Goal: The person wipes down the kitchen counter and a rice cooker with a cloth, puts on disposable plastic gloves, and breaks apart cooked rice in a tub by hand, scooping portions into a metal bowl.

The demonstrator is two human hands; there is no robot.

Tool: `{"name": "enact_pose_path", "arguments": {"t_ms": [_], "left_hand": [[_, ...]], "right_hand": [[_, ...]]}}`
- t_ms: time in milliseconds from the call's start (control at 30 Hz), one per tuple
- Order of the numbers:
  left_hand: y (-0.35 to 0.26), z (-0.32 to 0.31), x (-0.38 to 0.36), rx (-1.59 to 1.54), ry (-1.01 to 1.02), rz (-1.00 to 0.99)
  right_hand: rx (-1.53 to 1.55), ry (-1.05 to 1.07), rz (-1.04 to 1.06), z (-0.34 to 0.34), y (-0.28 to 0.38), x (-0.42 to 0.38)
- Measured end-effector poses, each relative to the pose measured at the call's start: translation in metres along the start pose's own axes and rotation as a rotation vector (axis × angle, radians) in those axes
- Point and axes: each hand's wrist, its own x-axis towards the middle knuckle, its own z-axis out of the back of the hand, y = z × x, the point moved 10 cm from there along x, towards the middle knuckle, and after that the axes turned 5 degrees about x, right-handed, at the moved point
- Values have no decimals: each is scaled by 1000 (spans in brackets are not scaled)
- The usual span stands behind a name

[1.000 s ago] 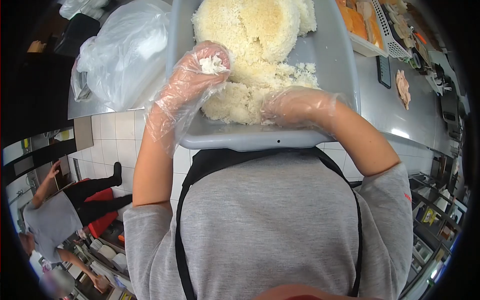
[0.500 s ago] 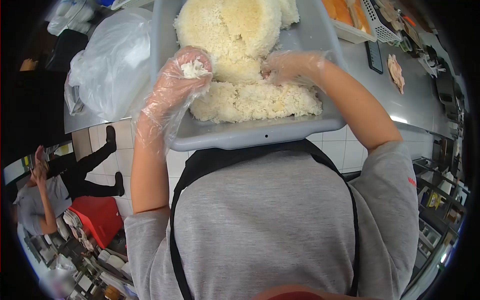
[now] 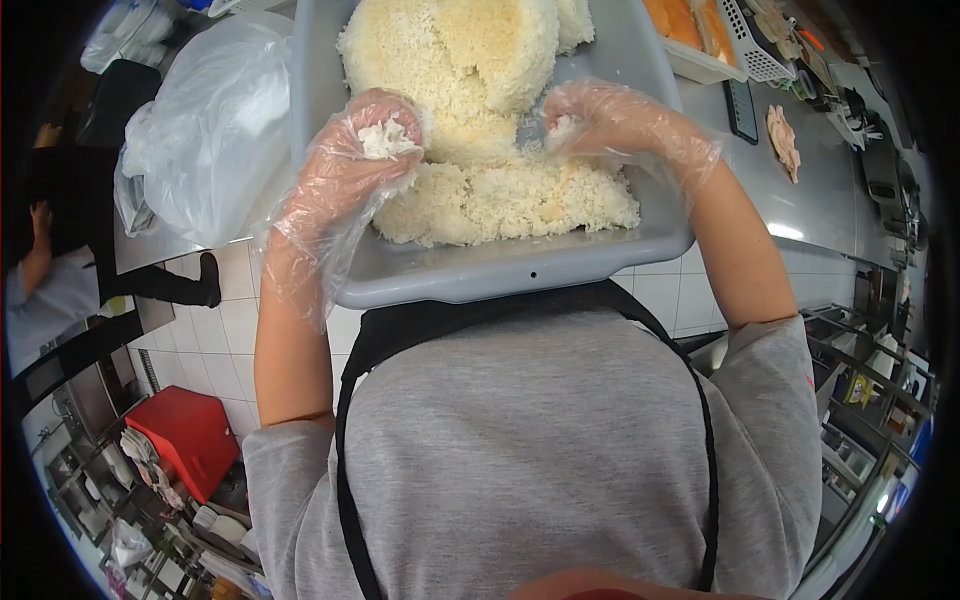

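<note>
While the gloved left hand (image 3: pixel 350 155) curls its fingers around a rice clump (image 3: pixel 386 139), the right hand (image 3: pixel 615 120) bends, grip unclear, beside a rice mound (image 3: pixel 500 203) stretching left-to-right along the grey tub's (image 3: pixel 450 287) near wall.

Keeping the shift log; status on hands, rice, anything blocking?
Left hand cupped around a rice clump; right hand at the rice, grip unclear. Rice broken up in front, large mound behind, in the gray tub. Nothing visibly in the way.

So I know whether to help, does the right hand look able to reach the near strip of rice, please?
Probably yes: the right hand is close to the near strip of rice, with nothing visible between.
</note>
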Motion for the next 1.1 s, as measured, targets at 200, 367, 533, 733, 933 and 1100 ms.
{"name": "enact_pose_path", "arguments": {"t_ms": [200, 367, 533, 733, 933, 1100], "left_hand": [[-1, -2, 2, 5, 18, -25], [-1, 0, 2, -43, -5, 33], [7, 2, 1, -41, -13, 75], [5, 0, 1, -126, -23, 100], [-3, 12, 0, -128, -71, -43], [-6, 13, -4, -198, -94, -45]], "right_hand": [[-32, 130, 75, -50, 20, 17], [8, 286, 76, -66, 23, 16], [35, 371, -34, -69, 33, 24], [-93, 422, 110, -92, 40, 28], [125, 444, -112, -55, 38, 15], [309, 222, -132, -1, 27, 24]]}}
